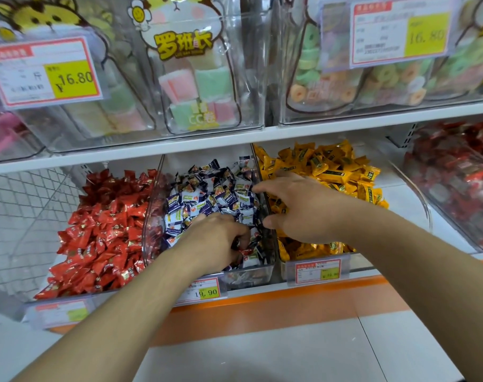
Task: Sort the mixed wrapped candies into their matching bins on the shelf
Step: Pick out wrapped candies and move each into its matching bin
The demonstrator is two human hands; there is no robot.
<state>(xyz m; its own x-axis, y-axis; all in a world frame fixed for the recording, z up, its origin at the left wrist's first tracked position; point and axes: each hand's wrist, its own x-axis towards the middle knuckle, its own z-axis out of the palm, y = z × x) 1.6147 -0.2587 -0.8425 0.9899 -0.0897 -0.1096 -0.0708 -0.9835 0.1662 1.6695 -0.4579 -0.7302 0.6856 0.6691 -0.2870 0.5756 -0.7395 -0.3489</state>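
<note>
1. Candies: purple-and-white wrapped candies (207, 194) fill the clear middle bin (245, 274), frame centre.
2. Left hand (215, 238) buried in them, fingers curled round several.
3. Right hand (295, 208) spread, fingers apart, over the yellow candies (331, 169).
4. Red candies (105, 230) at left.

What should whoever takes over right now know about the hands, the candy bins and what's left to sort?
Left hand: in the middle bin, fingers curled down into the blue-and-white candies; what it grips is hidden.
Right hand: fingers spread, open, across the divider between the middle bin and the yellow candies.
Red candies fill the left bin.
Done: cannot tell how many are sorted.
Left: a few red wrappers show by the left hand's fingers; check the middle bin for more strays.
</note>
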